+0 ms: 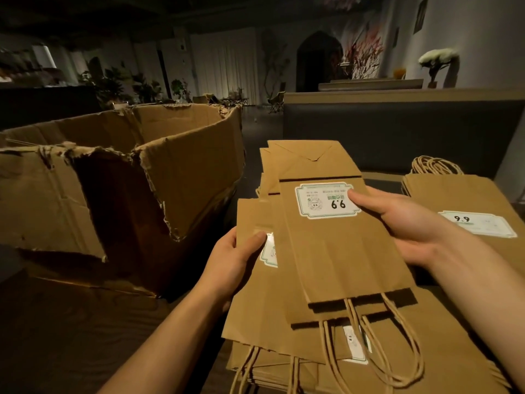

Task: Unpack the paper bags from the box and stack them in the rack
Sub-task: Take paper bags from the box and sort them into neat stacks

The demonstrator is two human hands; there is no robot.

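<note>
Beside the torn box (119, 177), left hand (235, 260) and right hand (409, 223) pinched a fanned bundle of paper bags (341, 251) by its edges above a lower stack (412, 359). Loose, uneven layers risked sliding out.

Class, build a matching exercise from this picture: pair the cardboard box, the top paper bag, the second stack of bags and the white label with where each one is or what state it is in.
Things:
1. cardboard box
2. top paper bag
3. second stack of bags
4. white label

States or places:
A. held by both hands
B. torn, at the left
C. touched by the right thumb
D. far right, handles pointing away

Pairs: 1-B, 2-A, 3-D, 4-C
</note>
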